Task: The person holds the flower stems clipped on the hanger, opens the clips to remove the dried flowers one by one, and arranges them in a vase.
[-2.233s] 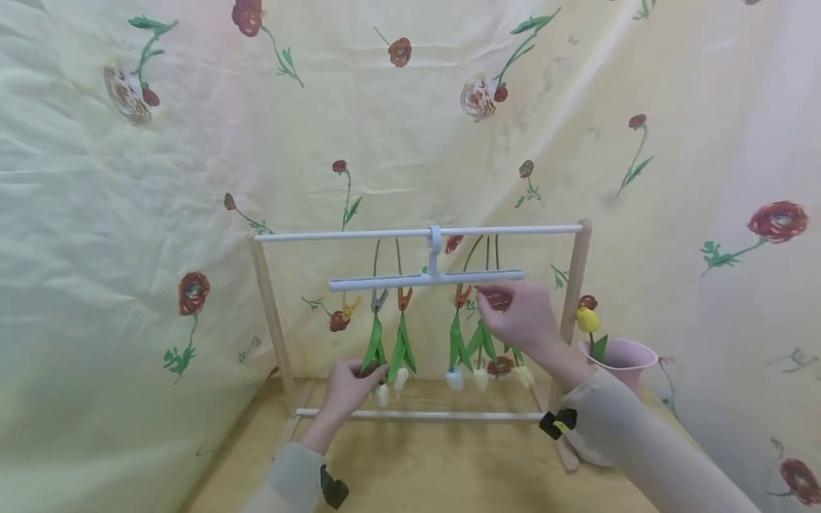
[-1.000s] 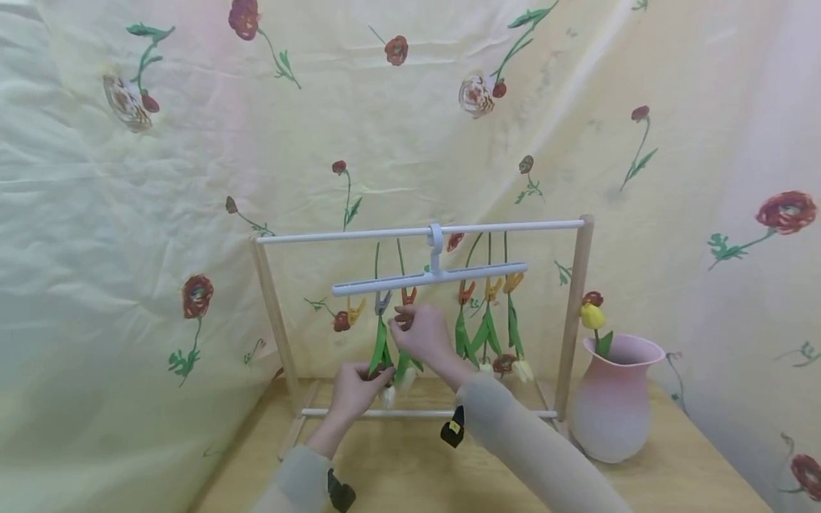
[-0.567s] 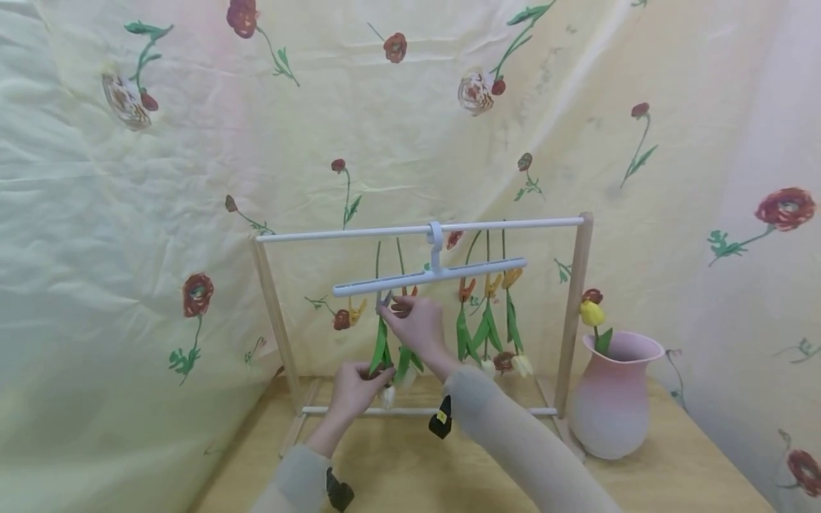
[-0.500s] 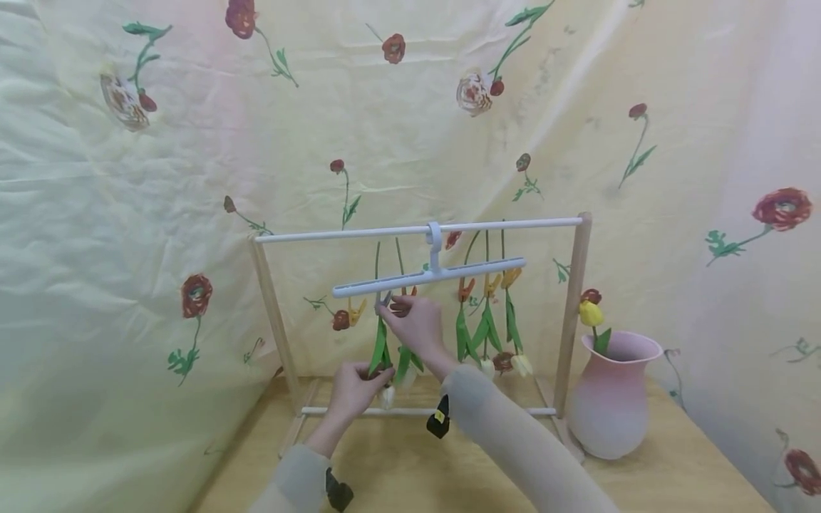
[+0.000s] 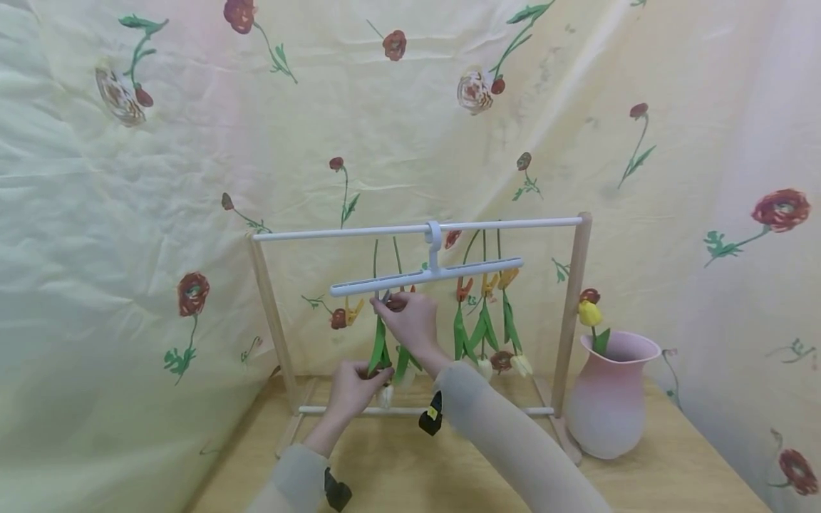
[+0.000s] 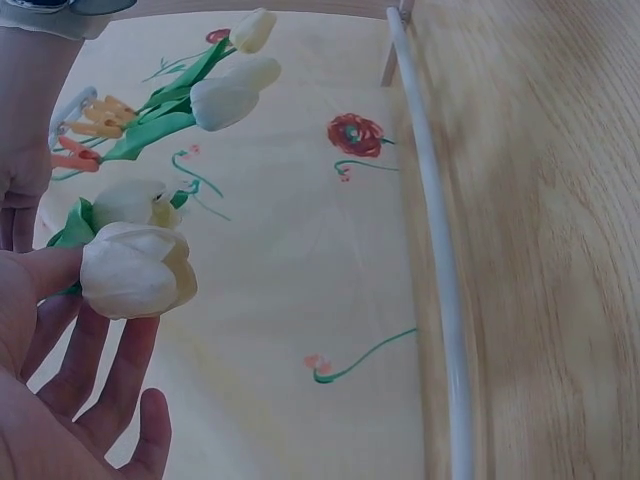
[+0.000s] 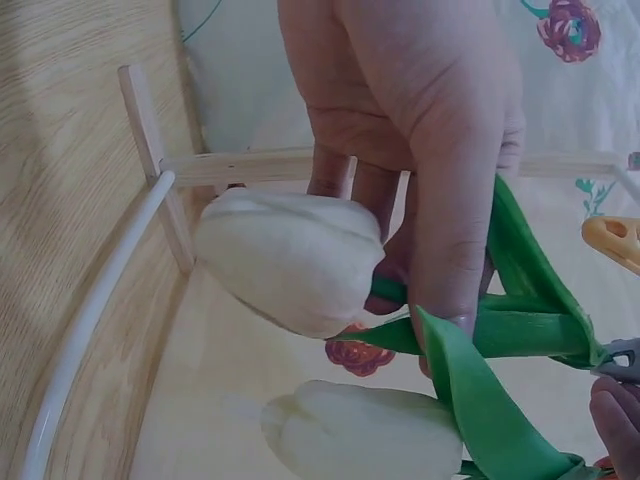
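One white flower (image 7: 290, 262) hangs head down, long axis from twelve to six o'clock, under the grey clip (image 7: 627, 352) on the nine o'clock half of the hanger (image 5: 434, 273). I see the left hand (image 5: 351, 389) pinching it close to its head; the right hand (image 5: 413, 324), at one o'clock from the left, is nearer to the clip and pinches this. Earlier, the right was at the hanger's three o'clock end; the left stays.
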Available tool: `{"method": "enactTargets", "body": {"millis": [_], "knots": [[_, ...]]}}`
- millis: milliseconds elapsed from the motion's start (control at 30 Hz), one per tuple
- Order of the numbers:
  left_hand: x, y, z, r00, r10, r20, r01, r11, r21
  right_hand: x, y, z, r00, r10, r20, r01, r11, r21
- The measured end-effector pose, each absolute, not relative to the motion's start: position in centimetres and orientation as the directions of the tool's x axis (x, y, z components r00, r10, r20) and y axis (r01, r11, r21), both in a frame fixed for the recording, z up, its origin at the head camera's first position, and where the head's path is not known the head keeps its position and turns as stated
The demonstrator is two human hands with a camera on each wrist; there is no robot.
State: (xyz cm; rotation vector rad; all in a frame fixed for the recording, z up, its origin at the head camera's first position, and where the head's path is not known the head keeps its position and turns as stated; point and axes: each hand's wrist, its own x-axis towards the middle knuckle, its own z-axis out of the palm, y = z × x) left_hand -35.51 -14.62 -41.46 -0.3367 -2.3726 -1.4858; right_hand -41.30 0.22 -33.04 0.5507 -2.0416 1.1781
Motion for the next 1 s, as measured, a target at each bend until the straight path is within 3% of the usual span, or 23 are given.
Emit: {"method": "enactTargets", "body": {"millis": [300, 700, 1000], "knots": [[-35.3, -14.7, -41.4, -0.923, 0.021, 0.385, 0.355, 0.433, 0.828, -40.8, 0.0, -32.5, -0.709, -0.020, 0.704, -0.628, 0.471, -0.619], [-34.4, -16.1, -43.0, -0.931, 0.035, 0.364, 0.340, 0.452, 0.825, -40.7, -0.1, -32.2, -0.688, -0.031, 0.725, -0.629, 0.523, -0.575], [-33.2, -19.1, -45.7, -0.930, 0.150, 0.336, 0.365, 0.504, 0.783, -40.8, -0.1, -32.2, -0.725, -0.030, 0.688, -0.600, 0.518, -0.609]]}}
